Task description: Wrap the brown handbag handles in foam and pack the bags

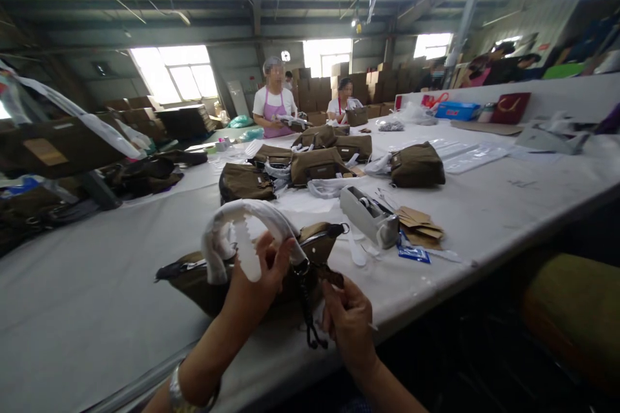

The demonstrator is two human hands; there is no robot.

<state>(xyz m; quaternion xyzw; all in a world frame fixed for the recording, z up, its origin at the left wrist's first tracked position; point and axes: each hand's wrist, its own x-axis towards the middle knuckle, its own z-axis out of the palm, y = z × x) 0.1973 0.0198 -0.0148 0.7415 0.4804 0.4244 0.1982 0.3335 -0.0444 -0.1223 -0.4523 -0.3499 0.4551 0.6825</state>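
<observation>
A brown handbag [203, 277] lies on the white table [87, 297] right in front of me. Its handle [252, 216] is wrapped in white foam and arches above it. My left hand [264, 277] is closed round the handle's right end, with a strip of white tape hanging by the fingers. My right hand [346, 316] pinches a dark tassel or strap piece [310, 310] hanging from the bag's metal ring.
A grey tape dispenser [371, 216], cardboard tags [419, 226] and a blue packet [414, 253] lie to the right. Several more brown bags [317, 164] sit mid-table. Two people [274, 100] work at the far end. Cardboard boxes stand behind; a yellow-green stool [571, 310] is at lower right.
</observation>
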